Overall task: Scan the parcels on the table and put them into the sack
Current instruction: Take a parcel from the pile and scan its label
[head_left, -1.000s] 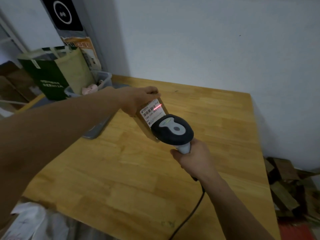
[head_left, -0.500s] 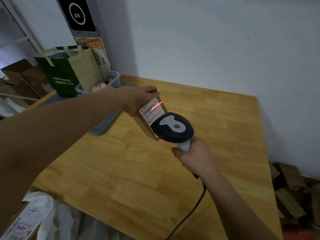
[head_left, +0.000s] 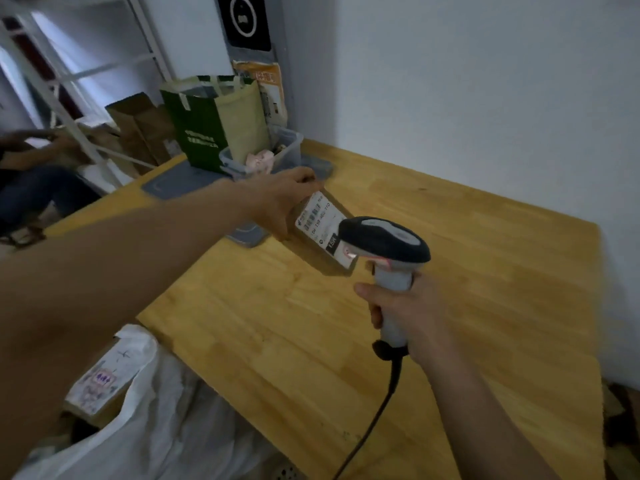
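My left hand [head_left: 280, 199] grips a small brown cardboard parcel [head_left: 320, 233] by its top edge, holding it tilted above the wooden table [head_left: 467, 271]. A white shipping label with a barcode faces me. My right hand [head_left: 403, 313] grips the grey handle of a black-headed barcode scanner [head_left: 382, 244], whose head sits just right of the label; a red glow shows at its window. The scanner's black cable [head_left: 377, 414] runs down toward me. A white sack [head_left: 166, 420] stands open at the table's near-left edge, with a labelled brown parcel [head_left: 100, 382] inside it.
A grey mat [head_left: 173, 181] lies at the table's far-left corner, carrying a clear plastic bin [head_left: 287, 154] and a green paper bag [head_left: 204, 133]. Brown boxes [head_left: 142, 129] and a white metal rack [head_left: 69, 88] stand beyond. A seated person [head_left: 24, 174] is at far left. White wall bounds the table behind.
My view has swung left and down, bringing the sack into sight. The scanner head has turned and shifted right of the label, and the red line no longer crosses the barcode.
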Demonstrator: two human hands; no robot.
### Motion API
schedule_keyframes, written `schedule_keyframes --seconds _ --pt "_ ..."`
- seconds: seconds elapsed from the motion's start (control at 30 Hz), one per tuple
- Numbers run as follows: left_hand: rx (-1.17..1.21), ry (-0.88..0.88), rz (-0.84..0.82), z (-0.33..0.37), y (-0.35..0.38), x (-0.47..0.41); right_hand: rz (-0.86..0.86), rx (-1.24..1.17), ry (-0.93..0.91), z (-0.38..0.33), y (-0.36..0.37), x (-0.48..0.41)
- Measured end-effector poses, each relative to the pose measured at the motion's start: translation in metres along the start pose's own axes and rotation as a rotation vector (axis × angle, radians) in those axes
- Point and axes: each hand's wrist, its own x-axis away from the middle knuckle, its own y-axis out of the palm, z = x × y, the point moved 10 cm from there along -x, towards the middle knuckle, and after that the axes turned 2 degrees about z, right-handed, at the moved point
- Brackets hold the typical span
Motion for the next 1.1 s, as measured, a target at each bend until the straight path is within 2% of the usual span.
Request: schedule_keyframes --seconds 0.17,0.37,0.47,0.53,0.63,0.8,0.9,1.1 --pt "0.299 -0.486 0.071 -0.107 0.031 0.120 -0.225 -0.156 0.101 0.008 0.085 -0.014" --pt "0.454 -1.078 0.248 -0.233 0.082 0.318 -0.399 -0.015 0.143 0.022 0.209 -0.004" --pt "0.574 -1.258 0.332 -0.277 0.126 0.400 -0.445 0.104 0.124 0.026 0.276 -0.002" --pt "0.571 -1.357 0.304 -0.298 0.160 0.443 -0.472 0.214 0.121 0.030 0.328 -0.004" --pt "0.604 -1.451 0.235 -0.319 0.214 0.490 -0.522 0.447 0.062 0.039 0.411 -0.010" --pt "0.656 -1.531 0.157 -0.344 0.282 0.533 -0.633 0.866 -0.178 0.068 0.528 -0.014" --pt "0.692 -1.540 0.115 -0.352 0.311 0.544 -0.651 1.065 -0.295 0.086 0.566 -0.013" --pt "0.759 -1.534 0.094 -0.351 0.339 0.554 -0.656 1.409 -0.396 0.111 0.592 -0.021"
